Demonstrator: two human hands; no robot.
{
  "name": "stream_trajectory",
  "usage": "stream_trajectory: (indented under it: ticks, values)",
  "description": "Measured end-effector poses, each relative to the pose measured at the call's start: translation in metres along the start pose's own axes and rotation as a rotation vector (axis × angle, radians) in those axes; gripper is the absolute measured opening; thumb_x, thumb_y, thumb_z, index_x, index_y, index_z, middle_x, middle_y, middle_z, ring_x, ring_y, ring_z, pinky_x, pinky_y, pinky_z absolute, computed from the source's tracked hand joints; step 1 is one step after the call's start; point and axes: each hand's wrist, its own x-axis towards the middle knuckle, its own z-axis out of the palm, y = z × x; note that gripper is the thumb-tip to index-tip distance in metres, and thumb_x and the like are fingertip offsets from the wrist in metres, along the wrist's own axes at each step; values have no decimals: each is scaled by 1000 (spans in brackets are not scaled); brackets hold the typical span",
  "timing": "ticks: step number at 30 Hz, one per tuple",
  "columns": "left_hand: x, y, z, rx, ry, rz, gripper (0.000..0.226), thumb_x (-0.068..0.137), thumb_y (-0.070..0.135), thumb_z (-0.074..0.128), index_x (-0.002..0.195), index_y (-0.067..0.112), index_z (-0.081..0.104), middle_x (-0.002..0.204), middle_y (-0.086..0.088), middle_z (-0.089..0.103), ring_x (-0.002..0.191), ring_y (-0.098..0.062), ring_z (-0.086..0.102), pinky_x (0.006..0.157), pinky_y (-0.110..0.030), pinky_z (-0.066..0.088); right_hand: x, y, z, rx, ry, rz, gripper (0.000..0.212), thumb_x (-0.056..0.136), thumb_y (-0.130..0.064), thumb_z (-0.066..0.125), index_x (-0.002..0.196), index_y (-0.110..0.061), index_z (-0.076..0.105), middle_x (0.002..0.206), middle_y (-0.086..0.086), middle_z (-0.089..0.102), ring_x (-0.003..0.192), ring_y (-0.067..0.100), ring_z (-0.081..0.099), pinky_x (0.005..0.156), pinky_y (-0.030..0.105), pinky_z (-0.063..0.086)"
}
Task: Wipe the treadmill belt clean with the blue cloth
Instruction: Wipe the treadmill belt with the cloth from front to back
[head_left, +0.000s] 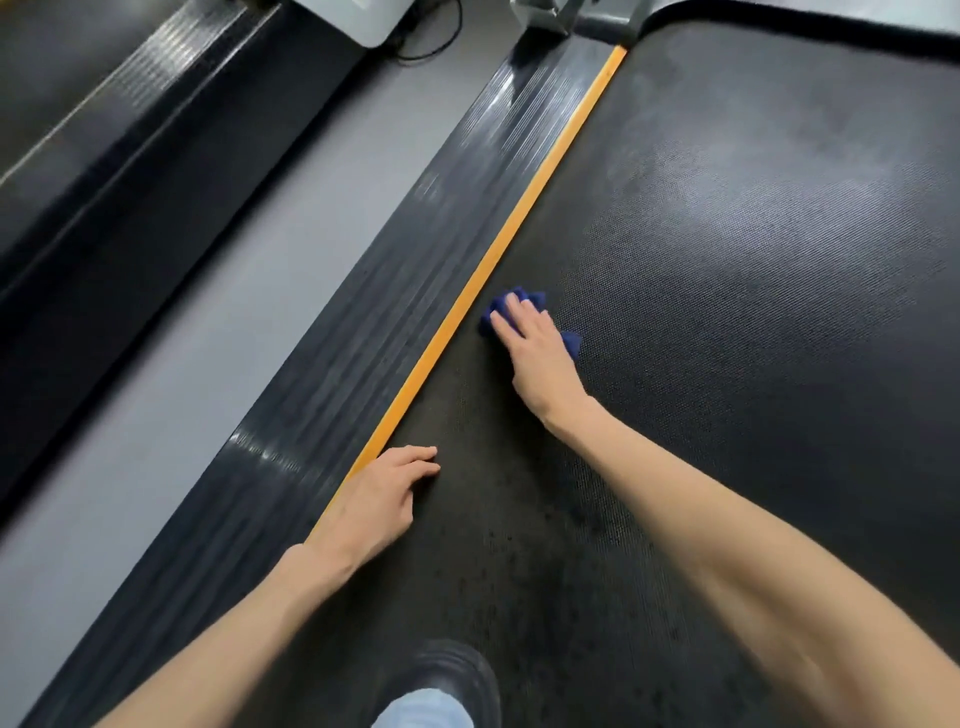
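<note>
The black textured treadmill belt (727, 260) fills the right and middle of the view. My right hand (535, 343) presses flat on a crumpled blue cloth (571, 343) lying on the belt near its left edge; the cloth shows at the fingertips and beside the palm. My left hand (379, 499) rests on the belt nearer to me, with its fingers loosely bent, holding nothing, and its wrist over the orange strip (498, 249). The far part of the belt looks greyish, while the near part is darker with small specks.
A ribbed black side rail (363, 322) runs left of the orange strip. Grey floor (171, 364) separates it from another treadmill (104, 156) at the left. A black shoe and light trouser leg (441, 691) stand on the belt at the bottom. A cable lies at the top.
</note>
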Motion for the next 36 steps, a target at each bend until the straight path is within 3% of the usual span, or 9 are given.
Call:
stream_trajectory:
  ticks: [5, 7, 12, 16, 19, 26, 32, 34, 36]
  values:
    - [3, -5, -4, -35, -33, 12, 52, 84, -9, 46, 127, 16, 57, 140, 7, 46, 133, -6, 38, 110, -10, 14, -44, -21, 19, 111, -375, -561, 66, 82, 11, 43, 143, -13, 32, 155, 7, 14, 144, 21, 11, 116, 23, 1]
    - [4, -3, -2, -39, -24, -4, 50, 85, -6, 45, 127, 17, 57, 140, 7, 46, 134, -5, 37, 112, -14, 17, -21, 2, 16, 13, -273, -495, 73, 80, 13, 42, 143, -22, 33, 156, 2, 14, 143, 21, 15, 117, 32, 12]
    - [6, 4, -4, -20, -4, -3, 37, 90, 3, 47, 120, 17, 63, 132, 8, 55, 128, -4, 43, 105, -13, 26, 26, 22, -7, 107, -3, 109, 66, 82, 9, 44, 143, -14, 32, 155, 10, 14, 143, 28, 10, 118, 40, 9]
    - [13, 4, -6, -19, 33, -42, 34, 90, 3, 46, 111, 17, 69, 121, 10, 61, 121, -2, 51, 101, -13, 34, -32, -14, 23, 157, -224, -291, 67, 75, 12, 50, 137, -12, 44, 152, 11, 25, 142, 26, 17, 118, 41, 12]
    - [17, 8, -5, -3, 81, -83, 34, 89, 5, 45, 106, 18, 72, 117, 11, 64, 116, -2, 54, 96, -15, 38, -58, -16, 30, 82, -275, -482, 73, 78, 11, 50, 141, -22, 36, 155, 4, 18, 143, 20, 13, 116, 31, 7]
    - [18, 12, -10, -6, 69, -115, 32, 89, 4, 45, 95, 20, 72, 105, 10, 64, 108, -7, 58, 87, -30, 52, -18, 52, -3, 132, 131, 171, 74, 72, 17, 50, 139, -11, 40, 153, 14, 20, 141, 31, 18, 117, 36, 15]
    - [28, 18, -12, -40, 151, -77, 33, 84, 1, 46, 85, 23, 70, 95, 9, 64, 94, -11, 55, 81, -28, 46, -102, -9, 41, 67, -164, -411, 70, 73, 11, 54, 137, -15, 44, 149, 13, 31, 139, 29, 28, 112, 37, 17]
    - [26, 20, -8, -30, 155, -30, 30, 83, -1, 48, 82, 20, 70, 94, 7, 64, 90, -12, 55, 79, -24, 44, -102, 13, 29, 18, -138, -417, 71, 75, 10, 49, 138, -21, 42, 150, 10, 30, 138, 28, 30, 112, 39, 17]
    - [23, 21, -4, -26, 156, 6, 28, 83, -1, 50, 84, 19, 70, 95, 6, 63, 88, -10, 54, 78, -22, 44, -98, 50, 10, -8, 2, -216, 71, 71, 11, 46, 136, -19, 46, 147, 13, 35, 134, 32, 36, 111, 42, 13]
